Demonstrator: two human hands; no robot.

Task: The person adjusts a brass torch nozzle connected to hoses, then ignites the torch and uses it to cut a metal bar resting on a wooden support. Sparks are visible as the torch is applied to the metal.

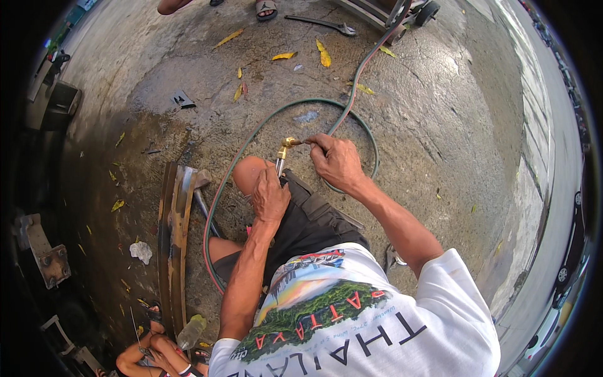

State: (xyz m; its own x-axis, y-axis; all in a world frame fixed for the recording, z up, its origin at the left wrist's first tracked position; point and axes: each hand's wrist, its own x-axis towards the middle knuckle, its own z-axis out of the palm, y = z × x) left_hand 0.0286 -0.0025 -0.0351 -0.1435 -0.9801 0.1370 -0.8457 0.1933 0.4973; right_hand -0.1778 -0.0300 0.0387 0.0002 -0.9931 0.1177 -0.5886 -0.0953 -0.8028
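My left hand (271,196) is closed around the shaft of a gas cutting torch (282,157) with steel tubes and a brass head, held upright over my thigh. The torch's brass nozzle points to the right. At the end of that nozzle, the fingers of my right hand (336,160) are pinched together; whether a small tool is also in them cannot be made out. A paired green and red hose (264,119) loops over the ground around my knees. Beside my left knee, a hammer (203,200) stands against long, curved, rusty steel bars (176,232).
An adjustable wrench (323,24) lies beyond, near a wheeled cart (370,14). Yellow leaves (323,54) and a dark metal piece (183,99) dot the wet concrete. Another person (157,355) sits at the lower left by a plastic bottle (191,332). Someone's sandalled foot (266,9) shows at the top.
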